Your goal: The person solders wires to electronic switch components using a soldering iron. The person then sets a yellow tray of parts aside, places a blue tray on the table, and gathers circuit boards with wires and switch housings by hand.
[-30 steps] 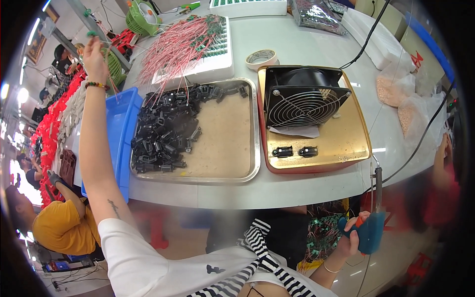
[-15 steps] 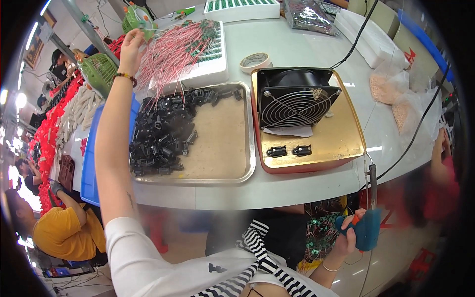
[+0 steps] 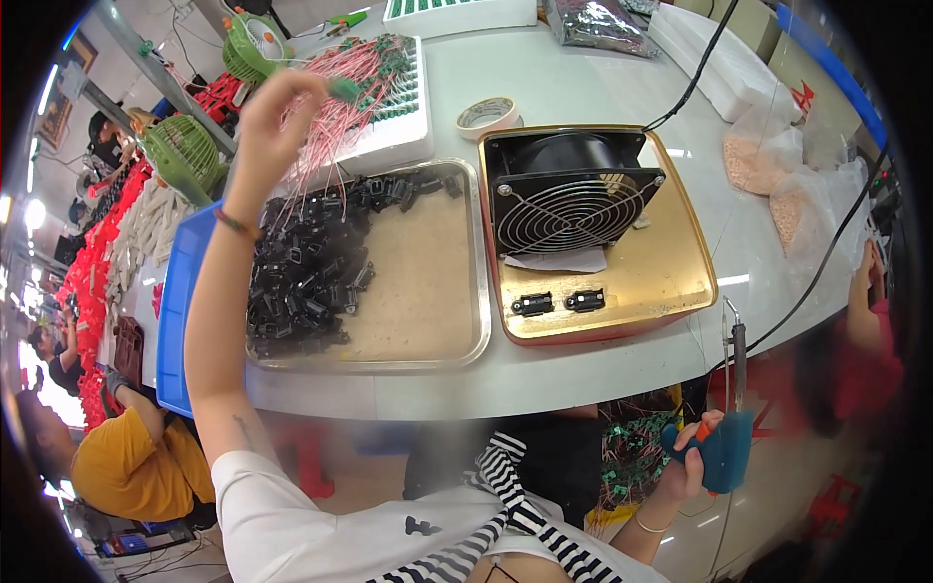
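Note:
Above the left part of the bench, my left hand [image 3: 277, 121] pinches a small green circuit board [image 3: 343, 89], blurred by motion. Below it lies a bundle of pink-and-white wires [image 3: 335, 121] with green boards on a white foam tray [image 3: 413, 136]. My right hand [image 3: 688, 471] is wrapped round a blue soldering gun [image 3: 724, 455], its metal tip pointing up beside the bench edge. Two black plastic housings [image 3: 533, 304] sit side by side on an upturned gold tin [image 3: 651, 277]. Many similar black housings [image 3: 301, 272] fill the left of a metal tray [image 3: 428, 291].
A black fan [image 3: 573, 214] stands on the tin, with a tape roll [image 3: 486, 116] behind it. A black cable [image 3: 821, 257] crosses the right side. Bags of beige pieces [image 3: 763, 160] lie far right. A blue bin [image 3: 185, 311] and green fans [image 3: 180, 151] stand left; co-workers sit nearby.
My left hand has moved right and toward me from the far edge of the wire bundle, and a green board now shows at its fingertips. The right hand keeps its grip on the soldering gun.

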{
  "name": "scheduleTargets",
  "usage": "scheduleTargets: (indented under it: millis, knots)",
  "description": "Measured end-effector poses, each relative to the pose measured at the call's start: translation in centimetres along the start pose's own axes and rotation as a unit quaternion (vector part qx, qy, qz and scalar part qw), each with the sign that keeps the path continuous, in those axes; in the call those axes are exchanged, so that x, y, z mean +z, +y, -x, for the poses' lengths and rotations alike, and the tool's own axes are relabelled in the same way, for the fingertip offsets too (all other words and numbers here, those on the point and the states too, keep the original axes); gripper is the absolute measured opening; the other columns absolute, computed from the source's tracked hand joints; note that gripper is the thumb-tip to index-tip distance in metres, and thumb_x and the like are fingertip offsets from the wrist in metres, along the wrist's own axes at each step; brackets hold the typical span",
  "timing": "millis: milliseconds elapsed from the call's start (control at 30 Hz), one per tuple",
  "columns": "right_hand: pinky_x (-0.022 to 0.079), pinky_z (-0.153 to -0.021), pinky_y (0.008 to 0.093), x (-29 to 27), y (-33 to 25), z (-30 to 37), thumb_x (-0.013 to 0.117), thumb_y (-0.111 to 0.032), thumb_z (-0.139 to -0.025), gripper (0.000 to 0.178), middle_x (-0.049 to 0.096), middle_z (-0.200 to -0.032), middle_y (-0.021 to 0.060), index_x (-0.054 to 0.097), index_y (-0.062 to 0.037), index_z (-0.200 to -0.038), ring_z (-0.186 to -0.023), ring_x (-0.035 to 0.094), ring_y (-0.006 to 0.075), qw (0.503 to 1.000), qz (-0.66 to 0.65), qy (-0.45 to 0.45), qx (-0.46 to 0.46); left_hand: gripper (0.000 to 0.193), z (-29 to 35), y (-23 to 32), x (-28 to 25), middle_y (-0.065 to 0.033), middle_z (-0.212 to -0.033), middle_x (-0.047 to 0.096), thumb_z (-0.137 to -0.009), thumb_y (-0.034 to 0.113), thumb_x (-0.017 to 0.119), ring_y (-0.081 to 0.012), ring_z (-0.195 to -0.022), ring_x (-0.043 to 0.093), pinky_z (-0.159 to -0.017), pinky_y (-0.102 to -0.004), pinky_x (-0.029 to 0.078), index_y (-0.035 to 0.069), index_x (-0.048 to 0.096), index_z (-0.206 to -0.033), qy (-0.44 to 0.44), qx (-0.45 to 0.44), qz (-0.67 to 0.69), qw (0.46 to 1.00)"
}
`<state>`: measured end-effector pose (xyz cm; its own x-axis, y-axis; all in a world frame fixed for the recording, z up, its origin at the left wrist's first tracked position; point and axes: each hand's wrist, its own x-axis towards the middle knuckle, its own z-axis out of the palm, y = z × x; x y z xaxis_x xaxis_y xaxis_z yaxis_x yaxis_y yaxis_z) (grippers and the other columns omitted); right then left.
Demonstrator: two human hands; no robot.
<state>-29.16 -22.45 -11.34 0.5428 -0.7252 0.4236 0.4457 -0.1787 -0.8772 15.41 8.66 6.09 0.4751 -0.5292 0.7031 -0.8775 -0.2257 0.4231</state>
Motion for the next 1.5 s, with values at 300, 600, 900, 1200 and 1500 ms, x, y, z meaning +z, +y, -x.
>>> scheduleTargets:
  millis: [300,600,900,1200,1500]
  knots:
    - [0.035,-0.057,0.0223,0.5,0.2,-0.2,0.059,-0.014,-0.07,0.048,0.045,-0.109,0.0172,0.049,0.007,-0.112,-0.06,0.047,0.0133,1.0,0.012,0.002,-0.001,0.015,7.9,3.2,5.8,-0.0106,-0.086,0.054,-0.071,0.007,0.067,-0.029,-0.087,0.054,-0.078,-0.0363,0.046,0.004,0.057,-0.082,-0.225,0.029,-0.15,0.962]
    - [0.034,-0.066,0.0267,-0.1,0.2,0.1,0.055,-0.016,-0.069,0.051,0.046,-0.11,0.0158,0.05,0.0056,-0.114,-0.062,0.046,0.0139,1.0,0.025,-0.004,0.014,0.038,6.4,0.3,4.3,-0.0148,-0.098,0.047,-0.067,0.011,0.074,-0.0313,-0.092,0.05,-0.079,-0.0373,0.042,0.005,0.053,-0.097,-0.097,-0.116,-0.256,0.955]
    - [0.035,-0.058,0.0225,0.2,0.3,-0.2,0.058,-0.013,-0.07,0.048,0.045,-0.109,0.0172,0.049,0.0074,-0.112,-0.061,0.045,0.0132,1.0,-0.005,0.0,0.002,0.027,6.0,-2.2,0.0,-0.0059,-0.069,0.061,-0.068,0.016,0.076,-0.0141,-0.067,0.058,-0.062,-0.0278,0.046,0.003,0.061,-0.086,-0.133,-0.287,-0.196,0.928]
    - [0.035,-0.058,0.0226,0.3,0.2,-0.1,0.059,-0.014,-0.07,0.048,0.045,-0.108,0.0169,0.05,0.0069,-0.113,-0.06,0.046,0.0131,1.0,0.007,-0.001,-0.004,0.016,5.4,-3.7,-3.2,-0.0016,-0.083,0.065,-0.085,0.016,0.062,-0.0041,-0.073,0.056,-0.065,-0.0185,0.044,0.004,0.059,-0.096,-0.031,-0.41,0.131,0.902]
    - [0.035,-0.06,0.0229,-0.1,0.3,0.0,0.056,-0.014,-0.071,0.049,0.044,-0.109,0.0167,0.049,0.0077,-0.114,-0.062,0.044,0.0132,1.0,0.0,-0.016,0.002,0.016,5.4,-1.1,-4.6,0.0019,-0.076,0.062,-0.084,0.019,0.062,-0.0007,-0.056,0.048,-0.048,-0.016,0.036,0.004,0.064,-0.091,0.032,-0.283,-0.063,0.956]
